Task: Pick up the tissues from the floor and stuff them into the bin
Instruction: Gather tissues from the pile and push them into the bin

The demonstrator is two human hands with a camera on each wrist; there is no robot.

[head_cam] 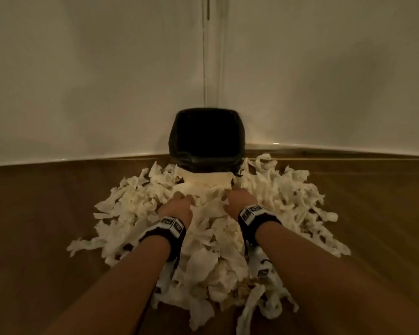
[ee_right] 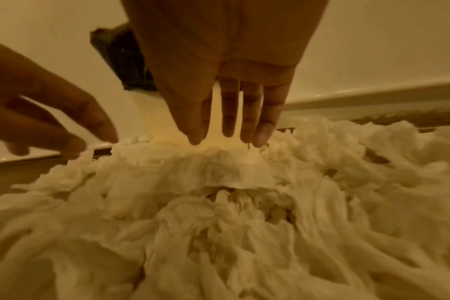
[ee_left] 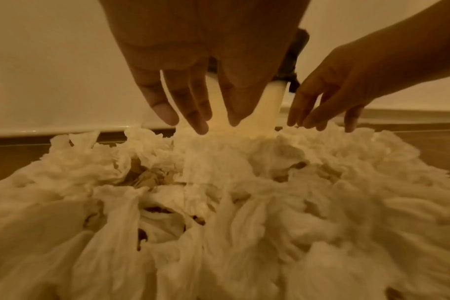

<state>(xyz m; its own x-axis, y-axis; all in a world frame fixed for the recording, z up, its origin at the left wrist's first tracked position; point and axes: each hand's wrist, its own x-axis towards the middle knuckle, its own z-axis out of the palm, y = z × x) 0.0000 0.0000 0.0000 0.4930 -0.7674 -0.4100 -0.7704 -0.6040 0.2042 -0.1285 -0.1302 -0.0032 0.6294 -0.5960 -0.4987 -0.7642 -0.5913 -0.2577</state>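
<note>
A big heap of crumpled white tissues [head_cam: 203,228] covers the wooden floor in front of a small white bin [head_cam: 207,180] lined with a black bag [head_cam: 206,136], standing in the room's corner. My left hand [head_cam: 177,204] hovers over the heap's far part, just short of the bin; in the left wrist view its fingers [ee_left: 193,113] hang straight, tips just above the tissues [ee_left: 219,203]. My right hand [head_cam: 237,199] is beside it, fingers [ee_right: 244,121] straight and pointing down onto the tissues [ee_right: 231,203]. Neither hand holds anything.
Two pale walls [head_cam: 82,81] meet behind the bin, with a skirting strip along the floor. Brown wooden floor [head_cam: 34,226] lies bare to the left and right of the heap. Wrist cameras sit strapped on both forearms.
</note>
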